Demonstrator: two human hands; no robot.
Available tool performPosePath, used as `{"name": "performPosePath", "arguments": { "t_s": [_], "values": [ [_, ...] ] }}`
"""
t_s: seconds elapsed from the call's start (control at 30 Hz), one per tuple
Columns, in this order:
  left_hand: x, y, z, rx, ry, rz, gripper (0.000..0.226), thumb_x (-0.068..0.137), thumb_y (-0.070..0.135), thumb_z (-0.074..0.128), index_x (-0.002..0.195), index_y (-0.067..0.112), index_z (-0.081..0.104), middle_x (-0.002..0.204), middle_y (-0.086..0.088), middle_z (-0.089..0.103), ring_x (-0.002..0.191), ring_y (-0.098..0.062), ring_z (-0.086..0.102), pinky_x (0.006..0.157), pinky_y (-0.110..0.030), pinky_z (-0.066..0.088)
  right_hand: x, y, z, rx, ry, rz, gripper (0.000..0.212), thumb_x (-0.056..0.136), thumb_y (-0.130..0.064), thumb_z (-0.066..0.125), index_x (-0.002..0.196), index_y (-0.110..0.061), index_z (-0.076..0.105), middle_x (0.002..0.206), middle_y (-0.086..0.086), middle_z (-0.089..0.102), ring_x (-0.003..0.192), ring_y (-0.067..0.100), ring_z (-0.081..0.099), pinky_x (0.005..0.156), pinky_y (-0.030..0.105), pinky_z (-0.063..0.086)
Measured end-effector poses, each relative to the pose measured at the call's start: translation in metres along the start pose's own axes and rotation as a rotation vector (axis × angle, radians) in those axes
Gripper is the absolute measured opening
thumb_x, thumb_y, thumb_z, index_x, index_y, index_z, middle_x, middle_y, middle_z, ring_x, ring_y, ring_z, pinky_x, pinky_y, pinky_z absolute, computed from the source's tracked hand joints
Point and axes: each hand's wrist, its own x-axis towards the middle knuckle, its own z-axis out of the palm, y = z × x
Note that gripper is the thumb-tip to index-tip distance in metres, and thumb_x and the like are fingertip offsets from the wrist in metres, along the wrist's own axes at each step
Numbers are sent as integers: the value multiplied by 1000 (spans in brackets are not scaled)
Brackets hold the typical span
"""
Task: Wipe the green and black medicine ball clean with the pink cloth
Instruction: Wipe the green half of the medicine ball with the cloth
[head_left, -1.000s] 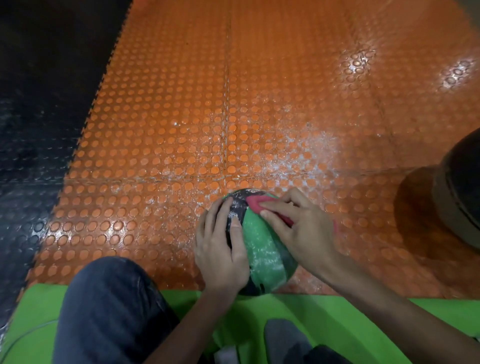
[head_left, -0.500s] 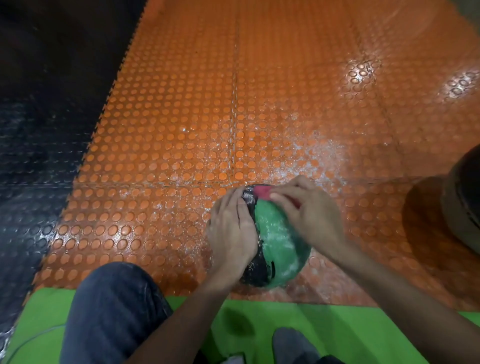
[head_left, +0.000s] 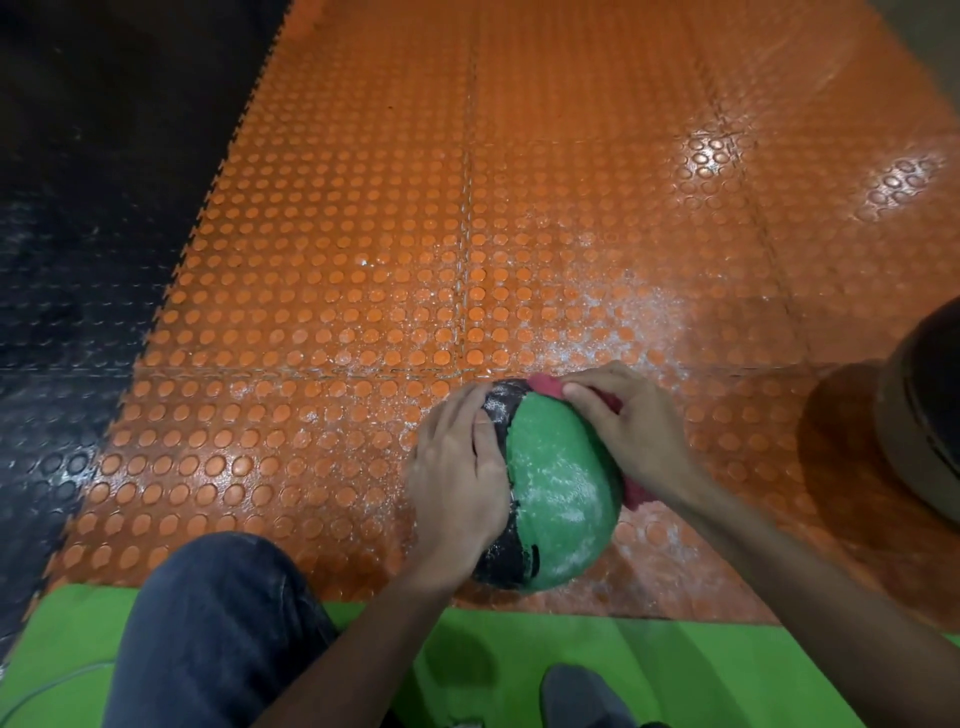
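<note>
- Two hands on the medicine ball. Status?
- Mid-wipe. Ball sits on the orange studded floor, just beyond the green mat, right of centre. Left hand lies flat on the left black panel, fingers fairly straight, steadying. Right hand curls its fingers over the pink cloth, pressing it on the far right side.
- Coverage?
- Upward green panel shows white streaks, so I judge it partly done.
- Next?
- Probably drag the cloth nearward across the green face, left hand bracing against roll. Then turn the ball for the hidden underside.
</note>
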Motion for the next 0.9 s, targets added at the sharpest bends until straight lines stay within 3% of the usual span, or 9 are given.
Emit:
{"name": "performPosePath", "arguments": {
  "t_s": [0.1,0.27,0.33,0.47,0.53,0.6,0.7,0.77,0.9],
  "values": [
    [4,4,0,19,-5,20,60,85,42,13,137,30,41,145,11,38,136,-11,28,112,-35,15,1,0,-4,-43,38,2,23,87,-30,53,106,-24,64,91,-8,56,80,10,55,64,17,42],
    [7,-5,-2,-54,1,25,59,86,39,14,135,26,44,143,8,41,133,-12,34,112,-38,22,-29,-32,11,-229,60,-480,31,85,-42,45,95,-26,70,82,-10,57,57,-5,39,44,6,30],
    [4,-4,-2,-22,-2,43,59,86,40,15,136,26,44,144,9,40,134,-12,32,111,-36,19,-20,-25,6,-188,54,-306,29,86,-42,45,104,-29,65,87,-12,54,59,-5,41,47,9,33],
    [-1,-5,0,-5,7,101,55,88,40,17,134,27,45,142,8,42,135,-13,32,114,-40,18,-4,13,-6,-42,50,55,22,89,-31,52,106,-25,65,102,-3,65,85,12,57,69,22,43],
    [-2,-7,1,-29,24,109,54,89,39,19,133,26,47,141,7,45,133,-14,35,113,-44,22,-8,9,-5,-93,53,15,23,88,-33,53,105,-24,66,99,-2,64,84,14,58,70,25,46],
    [-3,-10,0,-42,30,100,54,89,39,19,133,25,47,140,7,45,132,-13,35,112,-42,23,-19,-9,2,-145,69,-163,29,86,-38,49,104,-22,67,90,-6,59,70,10,54,59,22,47],
    [-5,-13,-2,-73,26,111,53,90,38,19,134,25,46,140,8,44,131,-11,35,111,-39,23,-26,-27,6,-213,81,-388,33,85,-44,44,99,-26,68,80,-11,55,53,1,43,44,10,33],
    [-6,-15,-3,-77,19,122,52,90,37,20,133,25,46,139,11,43,130,-7,34,111,-37,20,-19,-18,4,-154,22,-224,26,86,-40,46,106,-32,61,85,-14,52,59,1,45,48,11,34],
    [-4,-13,-5,-68,1,162,49,89,36,23,131,28,47,129,22,36,124,0,30,105,-28,14,-12,11,-7,54,42,55,21,89,-27,54,103,-20,67,94,-5,62,87,15,57,73,25,44]
  ]
}}
